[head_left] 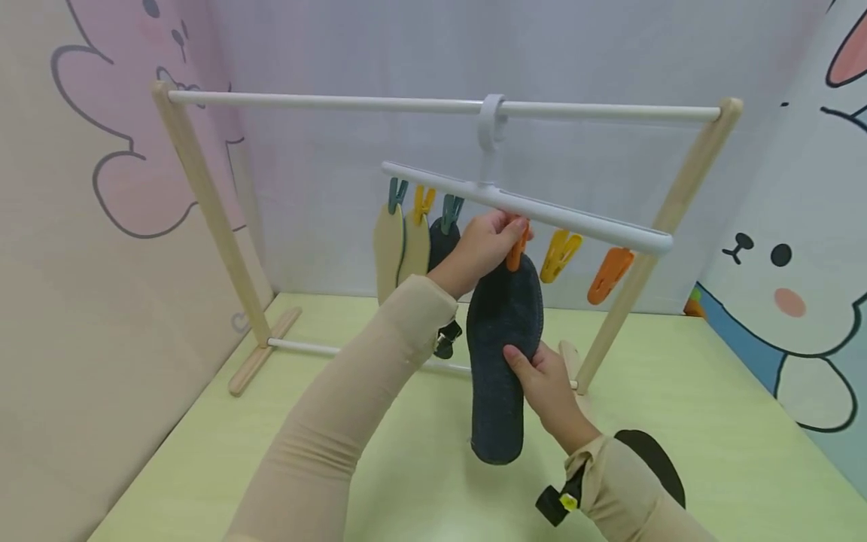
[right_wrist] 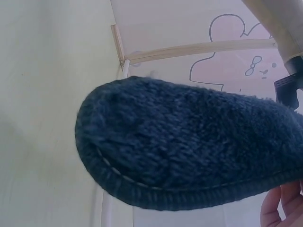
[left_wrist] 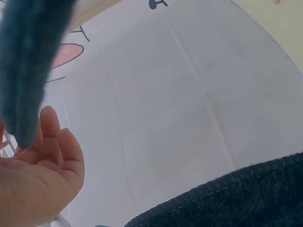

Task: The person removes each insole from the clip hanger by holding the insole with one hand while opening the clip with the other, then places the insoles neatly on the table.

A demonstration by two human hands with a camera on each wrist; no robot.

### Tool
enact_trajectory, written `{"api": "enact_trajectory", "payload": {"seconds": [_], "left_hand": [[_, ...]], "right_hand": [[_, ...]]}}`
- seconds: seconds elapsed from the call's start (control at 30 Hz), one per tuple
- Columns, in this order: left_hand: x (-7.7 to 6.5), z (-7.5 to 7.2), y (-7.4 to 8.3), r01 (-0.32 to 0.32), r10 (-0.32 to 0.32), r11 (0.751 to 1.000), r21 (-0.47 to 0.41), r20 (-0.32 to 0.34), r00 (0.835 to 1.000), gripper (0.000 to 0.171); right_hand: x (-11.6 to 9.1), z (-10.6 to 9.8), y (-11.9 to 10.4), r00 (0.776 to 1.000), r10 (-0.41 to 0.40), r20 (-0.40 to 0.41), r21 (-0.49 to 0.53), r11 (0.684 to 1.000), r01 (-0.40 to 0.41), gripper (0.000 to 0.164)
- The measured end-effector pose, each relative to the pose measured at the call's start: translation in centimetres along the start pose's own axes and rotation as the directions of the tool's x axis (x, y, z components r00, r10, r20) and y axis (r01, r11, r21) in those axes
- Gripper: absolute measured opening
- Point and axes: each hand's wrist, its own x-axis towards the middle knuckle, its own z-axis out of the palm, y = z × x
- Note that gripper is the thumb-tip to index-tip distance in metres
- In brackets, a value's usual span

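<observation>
A dark blue fuzzy insole [head_left: 501, 361] hangs upright below the white hanger bar [head_left: 576, 218]. At its top, my left hand [head_left: 482, 250] pinches an orange clothespin [head_left: 516, 252] that sits over the insole's upper edge. My right hand [head_left: 550, 385] grips the insole's right side, thumb across its front. In the right wrist view the insole's stitched rim and pile fill the middle, with the right fingers [right_wrist: 283, 203] partly hidden behind it. The left hand [left_wrist: 47, 170] shows at the left of its wrist view beside a blurred blue edge.
Beige insoles [head_left: 388, 248] and another dark insole [head_left: 443, 239] hang from clothespins on the left. A yellow clothespin [head_left: 560, 256] and an orange one hang at right. A wooden-legged rack with a white rod [head_left: 325, 102] holds the hanger. A dark insole-like piece [head_left: 653, 459] lies beside the right forearm.
</observation>
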Motion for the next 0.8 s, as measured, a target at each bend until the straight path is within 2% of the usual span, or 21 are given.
{"api": "enact_trajectory", "payload": {"seconds": [0.17, 0.4, 0.6, 0.8], "left_hand": [[0.3, -0.1, -0.1, 0.050, -0.049, 0.999, -0.022, 0.035, 0.998, 0.028], [0.3, 0.7, -0.2, 0.056, -0.055, 0.998, -0.020, 0.032, 0.998, 0.032], [0.4, 1.9, 0.1, 0.036, -0.037, 0.999, -0.038, -0.011, 0.999, 0.032], [0.1, 2.2, 0.1, 0.024, -0.025, 1.000, -0.012, -0.053, 0.998, 0.031]], "right_hand": [[0.0, 0.0, -0.1, 1.000, 0.009, 0.009, -0.001, 1.000, -0.009, 0.028], [0.0, -0.9, -0.1, 0.998, 0.066, 0.007, -0.074, 0.995, -0.066, 0.029], [0.1, -1.9, -0.1, 0.998, 0.064, -0.001, -0.106, 0.992, -0.064, 0.032], [0.0, -2.0, 0.2, 0.996, 0.091, -0.013, -0.115, 0.989, -0.091, 0.031]]}}
